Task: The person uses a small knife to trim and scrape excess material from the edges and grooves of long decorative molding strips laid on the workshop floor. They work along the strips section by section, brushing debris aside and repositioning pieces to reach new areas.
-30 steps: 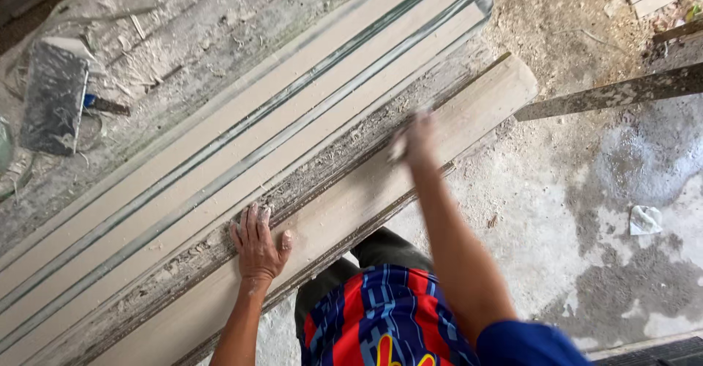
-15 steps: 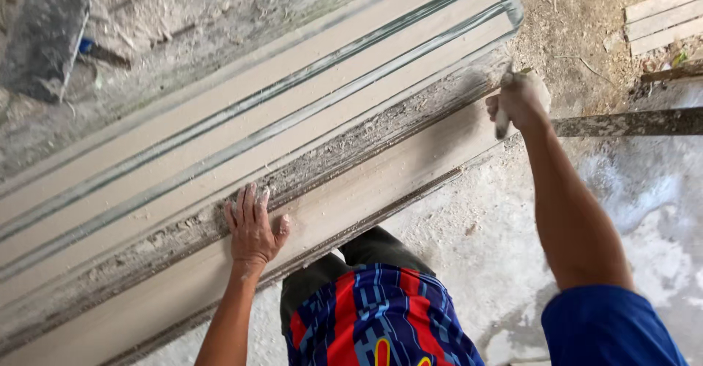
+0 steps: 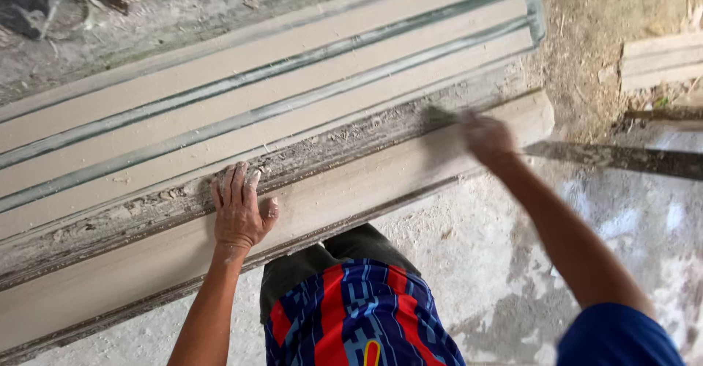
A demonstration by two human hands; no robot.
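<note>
A long pale plaster strip (image 3: 366, 183) lies slantwise across the bench, nearest to me. My left hand (image 3: 238, 208) rests flat on its upper edge with fingers spread, touching a crusty grey band of dried plaster (image 3: 344, 142). My right hand (image 3: 487, 137) is blurred over that same band near the strip's right end. A dark smear (image 3: 438, 117) shows just left of it, and I cannot tell if it is something held. Beyond the band lie more pale strips (image 3: 293, 80) parted by grey-green grooves.
A dark plaster-caked tool (image 3: 29, 0) lies at the top left on the rough bench. Pale boards (image 3: 659, 62) are stacked at the top right. A dark plank (image 3: 622, 159) juts in from the right. The concrete floor (image 3: 512, 278) below is splashed with white.
My right hand has moved back left from the strip's end along the crusty band. My left hand has stayed pressed in place. The view has shifted closer.
</note>
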